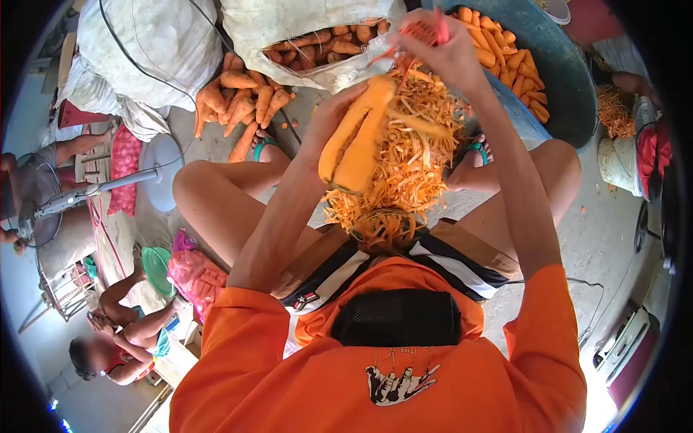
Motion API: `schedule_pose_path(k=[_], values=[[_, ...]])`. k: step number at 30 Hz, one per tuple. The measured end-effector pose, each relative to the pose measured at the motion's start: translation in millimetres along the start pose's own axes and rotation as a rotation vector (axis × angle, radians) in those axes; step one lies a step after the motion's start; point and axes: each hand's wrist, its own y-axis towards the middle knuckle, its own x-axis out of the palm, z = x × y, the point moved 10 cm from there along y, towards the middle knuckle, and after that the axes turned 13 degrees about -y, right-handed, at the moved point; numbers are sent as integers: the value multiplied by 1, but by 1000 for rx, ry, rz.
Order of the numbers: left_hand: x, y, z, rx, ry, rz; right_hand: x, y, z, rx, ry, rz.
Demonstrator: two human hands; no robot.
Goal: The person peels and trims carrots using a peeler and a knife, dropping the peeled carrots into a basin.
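Observation:
My left hand [328, 119] grips a large forked carrot [359, 137], peeled smooth and held upright over a heap of orange carrot peelings [408, 162] between my knees. My right hand [433, 43] is raised above the carrot's top end and holds a red peeler [422, 30], with a thin peel strip hanging from it. I wear an orange shirt and striped shorts and sit low with bare legs apart.
A white sack of unpeeled carrots [317, 36] lies open ahead, with loose carrots [238, 97] spilled on the concrete. A blue tub [563, 72] of peeled carrots stands at the right. A standing fan [43, 206] and a seated person [119, 339] are at the left.

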Motion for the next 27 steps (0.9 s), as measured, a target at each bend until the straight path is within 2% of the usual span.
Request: schedule_pose_path(k=[2, 3, 5, 6, 8, 9, 11, 12, 13, 14, 15, 16, 17, 19, 20, 22, 23, 25, 27], values=[[-1, 1, -5, -61, -175, 58, -31, 1, 24, 28, -231, 183], [3, -4, -9, -72, -191, 69, -25, -5, 6, 48, -228, 172], [12, 1, 1, -52, -286, 5, 5, -1, -51, 82, 173, 134], [14, 0, 2, -45, -287, 3, 10, -4, -77, 76, 173, 129], [22, -4, 5, -28, -294, -41, 38, -13, -148, -312, -171, -79], [19, -6, 3, -35, -292, -33, 41, -16, -136, -305, -166, -74], [14, -7, 0, -54, -189, -9, 19, -12, -58, 8, 102, 109], [18, -12, 4, -6, -103, 59, 3, -8, -22, 139, 249, 128], [18, -10, 1, -15, -103, 51, -10, -4, -1, 143, 239, 135], [14, -8, -3, -22, -139, 58, -25, 0, 8, 31, 176, 189], [9, -6, -3, -25, -172, 65, -33, 1, 8, -85, 115, 240], [10, -4, -2, -36, -206, 30, -27, 1, 11, 66, 165, 292], [6, -4, 1, -31, -205, 35, -15, -4, -4, 65, 171, 289], [19, -3, 7, -17, -286, -128, 18, -4, -97, -124, 38, 145], [28, -8, 11, 33, -317, -49, 19, -5, -109, -130, 42, 142], [27, -8, 9, 9, -330, -68, 40, -13, -137, -291, -171, -7], [27, -7, 6, -19, -348, -92, 40, -14, -120, -284, -169, -2], [16, -4, 7, -1, -312, -84, 8, -6, -27, 104, 206, 221], [8, -5, 2, -52, -333, 20, -15, 1, -20, 103, 187, 275]])
